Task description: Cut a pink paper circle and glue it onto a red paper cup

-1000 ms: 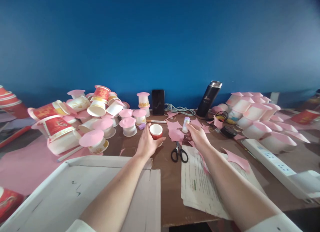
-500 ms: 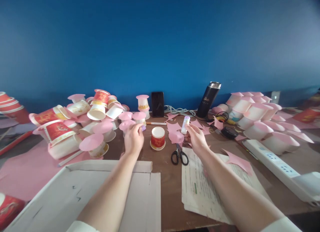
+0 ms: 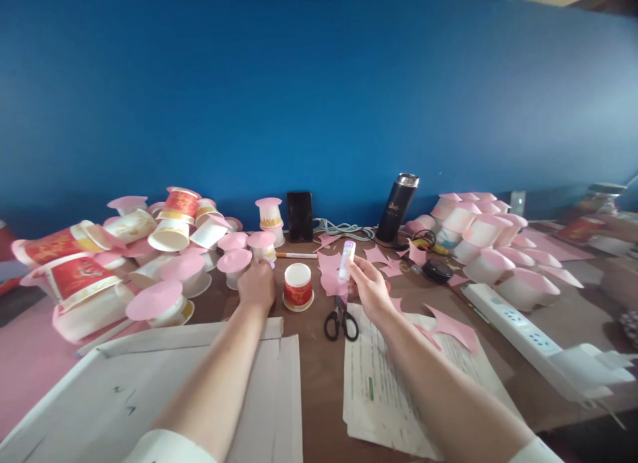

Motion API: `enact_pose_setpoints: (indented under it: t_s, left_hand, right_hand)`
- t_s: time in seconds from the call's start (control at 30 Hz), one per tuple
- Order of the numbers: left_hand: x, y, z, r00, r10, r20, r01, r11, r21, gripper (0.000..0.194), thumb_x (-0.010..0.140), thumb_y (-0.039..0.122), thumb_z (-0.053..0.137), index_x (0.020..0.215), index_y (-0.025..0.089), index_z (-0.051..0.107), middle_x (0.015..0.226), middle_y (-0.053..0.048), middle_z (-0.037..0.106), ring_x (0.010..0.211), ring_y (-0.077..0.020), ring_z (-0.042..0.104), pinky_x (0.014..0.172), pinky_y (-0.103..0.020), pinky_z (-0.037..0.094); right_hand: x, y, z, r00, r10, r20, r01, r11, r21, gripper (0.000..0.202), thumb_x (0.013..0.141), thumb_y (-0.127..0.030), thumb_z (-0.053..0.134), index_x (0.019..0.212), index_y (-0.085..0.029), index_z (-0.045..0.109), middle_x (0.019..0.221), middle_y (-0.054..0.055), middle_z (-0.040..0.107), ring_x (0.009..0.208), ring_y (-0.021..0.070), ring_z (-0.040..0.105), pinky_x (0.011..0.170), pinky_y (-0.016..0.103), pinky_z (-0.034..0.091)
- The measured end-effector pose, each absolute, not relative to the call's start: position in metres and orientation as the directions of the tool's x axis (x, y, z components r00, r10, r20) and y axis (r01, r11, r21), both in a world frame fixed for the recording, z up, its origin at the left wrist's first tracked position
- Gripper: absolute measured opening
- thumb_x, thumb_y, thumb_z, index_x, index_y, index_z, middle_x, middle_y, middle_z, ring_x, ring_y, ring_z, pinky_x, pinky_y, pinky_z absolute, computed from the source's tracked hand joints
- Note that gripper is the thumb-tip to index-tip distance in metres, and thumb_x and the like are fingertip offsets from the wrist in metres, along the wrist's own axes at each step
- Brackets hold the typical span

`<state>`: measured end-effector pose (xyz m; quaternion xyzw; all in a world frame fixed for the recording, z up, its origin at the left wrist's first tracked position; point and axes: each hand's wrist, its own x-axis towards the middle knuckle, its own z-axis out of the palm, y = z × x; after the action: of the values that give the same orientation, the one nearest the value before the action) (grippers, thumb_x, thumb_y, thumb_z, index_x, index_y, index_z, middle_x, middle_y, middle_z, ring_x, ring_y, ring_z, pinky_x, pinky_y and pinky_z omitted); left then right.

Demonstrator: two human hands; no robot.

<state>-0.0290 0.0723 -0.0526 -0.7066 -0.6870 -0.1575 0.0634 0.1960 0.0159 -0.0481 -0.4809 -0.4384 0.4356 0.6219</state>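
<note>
My right hand [image 3: 367,285] pinches a glue stick [image 3: 346,260], white with a purple top, held upright above pink paper scraps. My left hand [image 3: 256,285] is closed near the table, its back towards me. A small purple cap [image 3: 272,264] peeks out at its fingertips; the fingers themselves are mostly hidden. Between my hands a red and white paper cup [image 3: 298,287] stands upside down. Black-handled scissors [image 3: 341,323] lie in front of it, blades partly under pink paper [image 3: 331,274].
Paper cups with pink discs [image 3: 154,300] are heaped at left. More pink-topped cups [image 3: 486,240] stand at right, by a power strip [image 3: 513,320]. At the back are a phone [image 3: 299,217] and a black flask [image 3: 397,207]. Cardboard [image 3: 199,383] and printed sheets [image 3: 383,396] lie nearest me.
The view has swung to the right, so the table's things appear further left. My left hand has turned its back more towards me. The glue stick stays in my right hand.
</note>
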Motion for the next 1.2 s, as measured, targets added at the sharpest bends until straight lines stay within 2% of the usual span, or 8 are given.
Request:
enact_pose_setpoints:
  t_s: [0.1, 0.17, 0.23, 0.33, 0.43, 0.63, 0.77, 1.2]
  left_hand:
    - [-0.032, 0.063, -0.037, -0.034, 0.854, 0.520, 0.958, -0.120, 0.260, 0.030, 0.088, 0.031, 0.045, 0.110, 0.014, 0.055, 0.101, -0.016, 0.064, 0.083, -0.0271, 0.065, 0.065, -0.035, 0.050]
    - [-0.029, 0.053, -0.024, -0.011, 0.691, 0.723, 0.893, -0.318, 0.317, 0.031, 0.089, 0.032, 0.047, 0.115, 0.017, 0.052, 0.111, -0.015, 0.062, 0.095, -0.0251, 0.063, 0.075, -0.034, 0.050]
    - [-0.022, 0.043, -0.014, 0.080, 0.569, 0.819, 0.799, -0.528, 0.288, 0.032, 0.089, 0.032, 0.050, 0.117, 0.017, 0.051, 0.114, -0.013, 0.062, 0.098, -0.0217, 0.062, 0.083, -0.032, 0.049]
    - [-0.011, 0.032, -0.011, 0.275, 0.553, 0.787, 0.677, -0.693, 0.250, 0.031, 0.090, 0.030, 0.050, 0.119, 0.022, 0.051, 0.114, -0.007, 0.064, 0.100, -0.0174, 0.063, 0.082, -0.027, 0.050]
    - [-0.004, 0.030, -0.016, 0.359, 0.573, 0.737, 0.644, -0.723, 0.248, 0.029, 0.091, 0.030, 0.047, 0.120, 0.024, 0.051, 0.115, -0.005, 0.065, 0.105, -0.0174, 0.061, 0.086, -0.028, 0.050]
    - [-0.003, 0.030, -0.018, 0.364, 0.576, 0.732, 0.639, -0.726, 0.254, 0.028, 0.092, 0.031, 0.046, 0.119, 0.024, 0.051, 0.115, -0.004, 0.064, 0.105, -0.0168, 0.060, 0.085, -0.028, 0.050]
    - [-0.002, 0.027, -0.016, 0.382, 0.573, 0.725, 0.633, -0.734, 0.246, 0.028, 0.092, 0.030, 0.046, 0.119, 0.024, 0.051, 0.115, -0.004, 0.064, 0.103, -0.0168, 0.061, 0.082, -0.028, 0.051]
    - [-0.003, 0.026, -0.016, 0.428, 0.587, 0.687, 0.639, -0.734, 0.229, 0.029, 0.092, 0.030, 0.045, 0.119, 0.023, 0.050, 0.116, -0.005, 0.063, 0.101, -0.0174, 0.062, 0.080, -0.028, 0.050]
  right_hand:
    - [0.193, 0.014, -0.043, 0.165, 0.979, 0.120, -0.222, 0.156, -0.962, 0.035, 0.074, -0.051, 0.067, 0.087, -0.019, 0.064, 0.059, -0.005, 0.051, 0.048, 0.0068, 0.044, 0.045, 0.019, 0.036]
    - [0.190, 0.011, -0.039, 0.155, 0.981, 0.121, -0.299, 0.163, -0.940, 0.031, 0.074, -0.049, 0.069, 0.083, -0.019, 0.063, 0.062, -0.004, 0.053, 0.051, 0.0078, 0.046, 0.047, 0.020, 0.037]
    - [0.186, 0.008, -0.035, 0.151, 0.979, 0.136, -0.376, 0.184, -0.908, 0.027, 0.073, -0.044, 0.072, 0.081, -0.020, 0.063, 0.066, -0.002, 0.057, 0.055, 0.0088, 0.050, 0.050, 0.021, 0.039]
    - [0.180, 0.001, -0.029, 0.136, 0.977, 0.164, -0.451, 0.208, -0.868, 0.020, 0.073, -0.036, 0.074, 0.080, -0.021, 0.062, 0.072, -0.002, 0.061, 0.063, 0.0098, 0.055, 0.054, 0.021, 0.041]
    - [0.178, -0.005, -0.024, 0.159, 0.967, 0.198, -0.427, 0.248, -0.869, 0.018, 0.075, -0.034, 0.073, 0.082, -0.022, 0.061, 0.076, -0.002, 0.064, 0.065, 0.0103, 0.056, 0.057, 0.023, 0.043]
    - [0.178, -0.007, -0.024, 0.199, 0.950, 0.241, -0.324, 0.296, -0.899, 0.021, 0.073, -0.033, 0.074, 0.088, -0.023, 0.064, 0.073, -0.002, 0.066, 0.068, 0.0126, 0.061, 0.068, 0.028, 0.047]
    - [0.178, -0.006, -0.025, 0.201, 0.949, 0.242, -0.305, 0.295, -0.905, 0.025, 0.072, -0.033, 0.075, 0.093, -0.024, 0.065, 0.082, -0.001, 0.069, 0.071, 0.0130, 0.062, 0.074, 0.030, 0.049]
    - [0.177, -0.003, -0.029, 0.199, 0.942, 0.271, -0.234, 0.314, -0.920, 0.020, 0.072, -0.032, 0.075, 0.089, -0.025, 0.067, 0.086, -0.001, 0.070, 0.080, 0.0147, 0.063, 0.082, 0.033, 0.050]
